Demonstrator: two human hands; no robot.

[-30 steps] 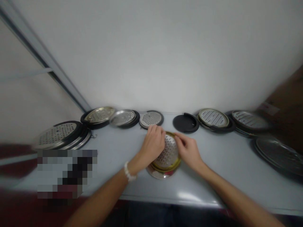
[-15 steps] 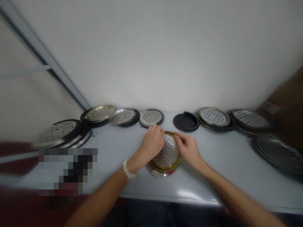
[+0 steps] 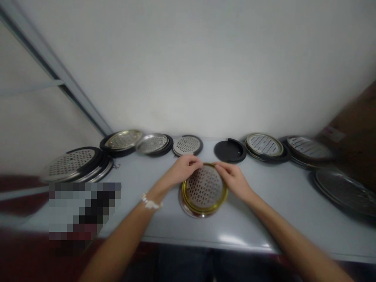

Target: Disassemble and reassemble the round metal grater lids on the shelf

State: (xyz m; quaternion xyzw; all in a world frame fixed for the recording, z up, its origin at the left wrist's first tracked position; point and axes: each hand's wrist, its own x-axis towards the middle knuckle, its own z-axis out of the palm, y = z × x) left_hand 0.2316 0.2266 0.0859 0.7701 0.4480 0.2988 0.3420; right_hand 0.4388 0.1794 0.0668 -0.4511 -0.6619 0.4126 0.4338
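In the middle of the grey table (image 3: pixel 152 227), a round perforated grater disc (image 3: pixel 205 186) with a gold rim lies over a shiny silver disc (image 3: pixel 189 211) that shows below it. My left hand (image 3: pixel 186 168) pinches the top left of the gold rim, its fingers closed. On the top right of that same rim, my right hand (image 3: pixel 233 176) is closed, thumb and fingers together. The disc's perforated face is largely uncovered between my hands.
Along the wall stand several grater discs in black rings, among them a small round one (image 3: pixel 187 145) and one at the right (image 3: pixel 264 145). A black ring tray (image 3: pixel 230 150) sits between them. Stacked graters (image 3: pixel 72 164) lie at left, a dark disc (image 3: pixel 346 190) at right.
My left hand has moved up and left off the disc's face to its upper rim, uncovering more holes. My right hand has stayed almost in place.
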